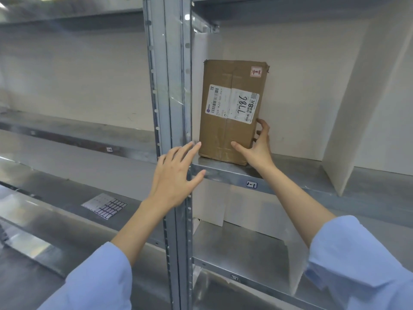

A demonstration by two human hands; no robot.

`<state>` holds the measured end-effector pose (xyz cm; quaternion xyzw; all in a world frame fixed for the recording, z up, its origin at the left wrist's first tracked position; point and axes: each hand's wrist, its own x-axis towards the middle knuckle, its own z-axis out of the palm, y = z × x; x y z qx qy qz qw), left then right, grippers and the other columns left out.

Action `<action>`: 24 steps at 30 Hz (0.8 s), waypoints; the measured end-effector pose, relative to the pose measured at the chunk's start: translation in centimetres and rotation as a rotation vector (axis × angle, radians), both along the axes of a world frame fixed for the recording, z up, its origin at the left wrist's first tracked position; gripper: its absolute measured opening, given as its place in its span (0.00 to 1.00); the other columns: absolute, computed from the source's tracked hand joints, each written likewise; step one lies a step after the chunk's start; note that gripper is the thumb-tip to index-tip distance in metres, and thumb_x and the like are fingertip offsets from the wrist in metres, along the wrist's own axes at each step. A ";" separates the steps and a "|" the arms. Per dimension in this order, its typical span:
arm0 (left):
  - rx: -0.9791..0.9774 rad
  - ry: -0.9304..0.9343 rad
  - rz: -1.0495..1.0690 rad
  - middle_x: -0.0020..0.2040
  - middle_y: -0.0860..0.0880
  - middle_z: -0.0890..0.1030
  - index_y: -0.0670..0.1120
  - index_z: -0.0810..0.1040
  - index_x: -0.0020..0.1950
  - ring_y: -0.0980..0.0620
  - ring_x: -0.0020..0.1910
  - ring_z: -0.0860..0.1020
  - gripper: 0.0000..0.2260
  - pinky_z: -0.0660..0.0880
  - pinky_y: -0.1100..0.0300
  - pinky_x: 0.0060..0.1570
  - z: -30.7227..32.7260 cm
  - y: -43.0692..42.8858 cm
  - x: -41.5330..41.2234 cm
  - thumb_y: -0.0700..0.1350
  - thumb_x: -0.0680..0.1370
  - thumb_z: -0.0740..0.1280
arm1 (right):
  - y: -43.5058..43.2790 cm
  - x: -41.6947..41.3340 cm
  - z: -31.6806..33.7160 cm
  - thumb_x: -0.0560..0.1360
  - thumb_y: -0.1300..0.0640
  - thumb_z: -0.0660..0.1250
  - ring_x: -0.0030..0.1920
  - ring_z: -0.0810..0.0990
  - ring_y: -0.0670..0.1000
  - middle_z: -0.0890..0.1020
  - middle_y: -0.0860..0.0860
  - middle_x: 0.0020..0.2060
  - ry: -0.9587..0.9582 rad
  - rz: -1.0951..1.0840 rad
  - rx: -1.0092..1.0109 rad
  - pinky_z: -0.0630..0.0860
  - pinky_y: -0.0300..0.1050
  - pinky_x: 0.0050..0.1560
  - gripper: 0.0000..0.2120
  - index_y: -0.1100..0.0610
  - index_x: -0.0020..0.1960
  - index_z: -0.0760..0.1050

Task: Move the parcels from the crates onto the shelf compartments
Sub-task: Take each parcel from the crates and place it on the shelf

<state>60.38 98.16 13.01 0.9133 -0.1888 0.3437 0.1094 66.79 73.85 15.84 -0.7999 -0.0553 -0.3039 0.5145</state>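
Note:
A brown cardboard parcel point(232, 108) with a white shipping label marked 7786 stands upright on a metal shelf point(290, 173), at the left end of a compartment, close to the steel upright. My right hand point(257, 146) holds its lower right corner, thumb on the front face and fingers round the right edge. My left hand point(176, 175) hovers with straight, spread fingers in front of the upright, its fingertips next to the parcel's lower left corner; contact cannot be told. No crate is in view.
A steel upright point(176, 86) splits the rack into left and right bays. A white divider panel point(344, 139) bounds the parcel's compartment on the right. A sheet of small labels point(104, 205) lies on a left-bay shelf. Another shelf point(241, 249) runs below.

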 end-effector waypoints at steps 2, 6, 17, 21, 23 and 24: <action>0.001 0.002 -0.014 0.76 0.55 0.64 0.56 0.56 0.79 0.52 0.71 0.64 0.31 0.62 0.52 0.67 -0.1 -0.2 -0.1 0.64 0.78 0.52 | -0.3 -0.9 0.1 0.70 0.48 0.77 0.62 0.67 0.46 0.62 0.53 0.72 0.012 -0.026 -0.042 0.68 0.46 0.63 0.45 0.45 0.75 0.51; -0.003 -0.001 -0.048 0.77 0.54 0.64 0.55 0.57 0.79 0.51 0.72 0.64 0.31 0.62 0.51 0.68 -0.2 -1.4 -0.9 0.64 0.78 0.52 | -1.5 -4.1 0.2 0.73 0.40 0.71 0.70 0.68 0.53 0.60 0.52 0.75 0.021 -0.145 -0.238 0.70 0.51 0.63 0.40 0.43 0.77 0.52; 0.017 0.013 -0.200 0.78 0.51 0.61 0.55 0.59 0.78 0.46 0.73 0.63 0.31 0.62 0.46 0.67 0.0 -11.3 -4.8 0.66 0.77 0.50 | -7.3 -15.8 -1.0 0.78 0.37 0.60 0.74 0.61 0.56 0.56 0.52 0.78 0.066 -0.433 -0.771 0.73 0.53 0.60 0.34 0.43 0.80 0.50; 0.029 0.011 -0.314 0.78 0.51 0.63 0.55 0.61 0.78 0.45 0.71 0.65 0.30 0.65 0.45 0.65 -0.2 -17.3 -6.9 0.65 0.78 0.51 | -11.6 -20.7 -1.5 0.77 0.35 0.58 0.74 0.63 0.55 0.60 0.52 0.77 0.046 -0.517 -0.849 0.73 0.53 0.58 0.35 0.44 0.80 0.53; 0.036 0.010 -0.378 0.77 0.51 0.64 0.55 0.61 0.78 0.44 0.71 0.66 0.30 0.65 0.45 0.64 -0.3 -20.7 -8.4 0.65 0.78 0.52 | -14.3 -23.4 -1.7 0.75 0.33 0.54 0.72 0.65 0.57 0.65 0.53 0.76 0.029 -0.586 -0.890 0.75 0.54 0.56 0.36 0.45 0.79 0.56; 0.034 0.009 -0.412 0.77 0.50 0.64 0.54 0.61 0.78 0.44 0.70 0.66 0.30 0.65 0.45 0.64 -0.3 -22.5 -9.3 0.65 0.78 0.52 | -15.9 -24.9 -1.9 0.74 0.33 0.53 0.72 0.66 0.57 0.66 0.53 0.75 0.043 -0.617 -0.900 0.75 0.54 0.55 0.36 0.46 0.79 0.57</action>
